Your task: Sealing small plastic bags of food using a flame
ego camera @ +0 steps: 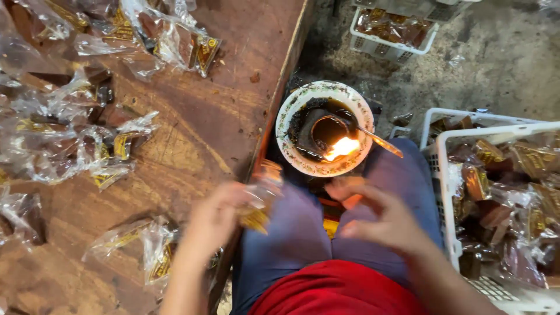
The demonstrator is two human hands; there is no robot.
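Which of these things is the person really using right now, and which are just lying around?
In use:
- left hand, holding a clear packet
- right hand, open, near the packet
- white bowl with a small flame, just ahead of the hands

Lying about:
- loose packets on the wooden table
- white basket of packets on the right
- far crate on the floor

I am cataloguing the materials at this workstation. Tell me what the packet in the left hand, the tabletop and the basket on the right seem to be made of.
Packet in the left hand: thin clear plastic film, by its glossy crinkles, though blurred. Tabletop: bare wood, brown with visible grain and scratches, matte and worn. Basket: probably moulded white plastic, going by its slotted lattice walls and smooth rim.
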